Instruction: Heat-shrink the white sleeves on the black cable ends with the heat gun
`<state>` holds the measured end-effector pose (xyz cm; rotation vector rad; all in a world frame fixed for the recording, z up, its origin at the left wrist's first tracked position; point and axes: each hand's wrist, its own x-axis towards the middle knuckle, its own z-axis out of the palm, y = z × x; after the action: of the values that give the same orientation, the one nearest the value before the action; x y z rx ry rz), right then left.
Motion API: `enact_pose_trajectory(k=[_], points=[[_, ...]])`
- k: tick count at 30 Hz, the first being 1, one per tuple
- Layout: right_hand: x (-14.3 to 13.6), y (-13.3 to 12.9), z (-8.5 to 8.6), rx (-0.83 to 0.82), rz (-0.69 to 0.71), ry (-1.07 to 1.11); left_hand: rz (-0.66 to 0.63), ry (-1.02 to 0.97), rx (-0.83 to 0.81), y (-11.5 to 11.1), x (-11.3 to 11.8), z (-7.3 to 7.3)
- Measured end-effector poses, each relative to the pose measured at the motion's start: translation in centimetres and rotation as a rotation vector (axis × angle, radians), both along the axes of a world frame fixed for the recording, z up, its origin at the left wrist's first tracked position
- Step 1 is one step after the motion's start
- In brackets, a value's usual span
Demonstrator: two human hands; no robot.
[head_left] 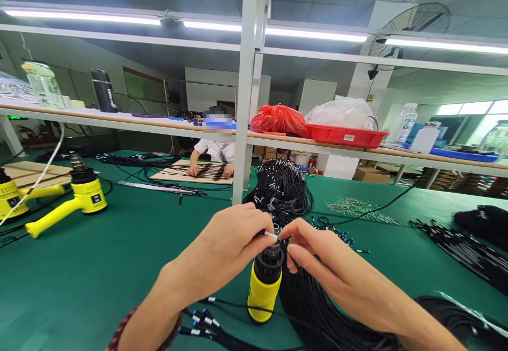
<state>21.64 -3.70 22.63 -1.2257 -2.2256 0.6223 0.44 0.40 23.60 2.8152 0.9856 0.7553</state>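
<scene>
My left hand [226, 245] and my right hand [321, 261] meet over the nozzle of an upright yellow and black heat gun [265, 282] on the green table [99, 266]. Between the fingertips of both hands I pinch the white-sleeved end of a thin black cable [270, 234], held just above the nozzle. A large bundle of black cables [283, 187] lies right behind the hands. More black cables [313, 308] run under my right forearm. Several finished cable ends with white sleeves [200, 324] lie under my left wrist.
Two more yellow heat guns [79, 195] lie at the left. A white shelf post [246, 86] rises behind my hands; the shelf holds a red tray [347, 135], bags and bottles. Across the table a person's hands [210, 170] work on a board. Cable piles [468, 250] lie right.
</scene>
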Motion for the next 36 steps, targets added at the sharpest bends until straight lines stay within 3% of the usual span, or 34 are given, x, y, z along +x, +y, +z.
enact_pose_trajectory(k=[7,13,19,36], points=[[1.3,3.6,-1.3,-0.081,-0.072,0.202,0.149,0.033,-0.020,2.1,0.3,-2.0],[1.4,4.7,-1.5,0.071,-0.131,0.109,0.187,-0.048,-0.160,2.6,0.1,-2.6],[1.2,5.9,-2.1,0.105,-0.203,0.059,0.146,-0.187,-0.299,3.4,0.4,-3.3],[1.0,7.1,-2.9,0.146,-0.259,0.004,0.195,-0.245,-0.321,4.6,0.8,-4.1]])
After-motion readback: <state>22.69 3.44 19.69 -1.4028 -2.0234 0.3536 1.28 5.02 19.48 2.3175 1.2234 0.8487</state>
